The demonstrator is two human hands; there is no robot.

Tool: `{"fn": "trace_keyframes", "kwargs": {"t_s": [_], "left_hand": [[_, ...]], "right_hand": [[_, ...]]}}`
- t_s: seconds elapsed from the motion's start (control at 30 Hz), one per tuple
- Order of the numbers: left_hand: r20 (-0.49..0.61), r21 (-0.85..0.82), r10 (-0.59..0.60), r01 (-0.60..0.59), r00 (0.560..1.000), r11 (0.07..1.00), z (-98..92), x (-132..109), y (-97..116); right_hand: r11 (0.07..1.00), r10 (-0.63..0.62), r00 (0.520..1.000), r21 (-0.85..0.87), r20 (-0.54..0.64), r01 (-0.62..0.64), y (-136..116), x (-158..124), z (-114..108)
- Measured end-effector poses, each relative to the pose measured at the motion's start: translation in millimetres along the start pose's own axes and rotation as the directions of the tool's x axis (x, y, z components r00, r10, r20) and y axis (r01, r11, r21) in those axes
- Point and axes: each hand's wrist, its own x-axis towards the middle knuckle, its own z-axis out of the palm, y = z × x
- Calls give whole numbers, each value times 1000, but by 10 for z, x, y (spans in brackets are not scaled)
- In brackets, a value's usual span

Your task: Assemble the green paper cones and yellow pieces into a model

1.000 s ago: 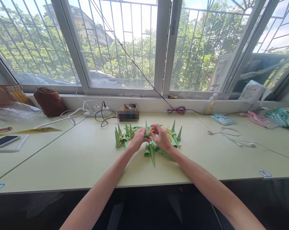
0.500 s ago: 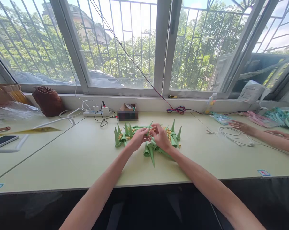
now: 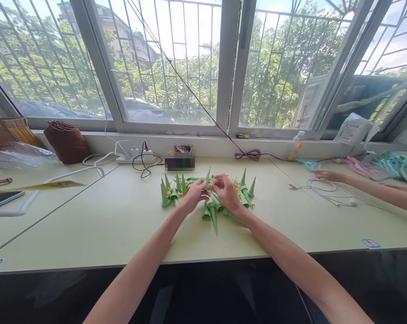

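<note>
Over the middle of the table, my left hand point(image 3: 194, 196) is closed around a green cone-shaped spike point(image 3: 207, 174), its point tilted upward. Close by on the right, my right hand point(image 3: 227, 192) has its fingers pinched together beside that spike; what they hold is too small and too covered to make out. Around both hands lie several more green spikes. One spike point(image 3: 213, 219) points toward the table's front edge, and another spike point(image 3: 164, 195) stands upright at the left. Small yellowish pieces point(image 3: 237, 185) are scattered among them, partly hidden behind my hands.
Another person's hand point(image 3: 326, 175) reaches in from the right, near a coiled white cable point(image 3: 324, 185). Behind the spikes are a small open box point(image 3: 181, 150) and a power strip point(image 3: 124, 159). A bottle point(image 3: 296, 145) stands by the window; a phone point(image 3: 4, 200) lies at the left.
The spike in my left hand has tipped more upright. My right hand stays close to it. At the right, the other person's hand has shifted left, its fingers now more pointed.
</note>
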Motion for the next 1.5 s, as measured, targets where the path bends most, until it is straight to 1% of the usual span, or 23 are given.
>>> {"fn": "trace_keyframes", "kwargs": {"t_s": [0.23,0.4,0.53,0.73,0.83,1.03,1.3,1.5], "left_hand": [[-78,87,53,-46,996,995,3,12,-22],[-79,203,144,-125,986,971,-16,30,-46],[-101,266,196,-163,975,950,-37,46,-62],[-100,378,300,-243,949,893,-45,59,-92],[-77,391,351,-296,933,872,-53,79,-116],[-38,382,363,-322,931,866,-63,114,-146],[-12,437,380,-338,925,834,-69,113,-155],[4,497,392,-342,920,798,-59,83,-140]], "right_hand": [[996,-38,999,-81,38,41,-33,-5,-28],[994,-56,998,-95,39,60,-33,-3,-38],[991,-65,997,-110,43,70,-13,2,-29],[996,-21,999,-80,28,23,9,6,1],[994,-12,1000,-108,28,15,4,6,-4],[987,-15,999,-159,46,22,0,6,-17],[989,-30,998,-142,64,39,5,-2,-12],[993,-6,997,-121,74,15,-10,-1,-15]]}}
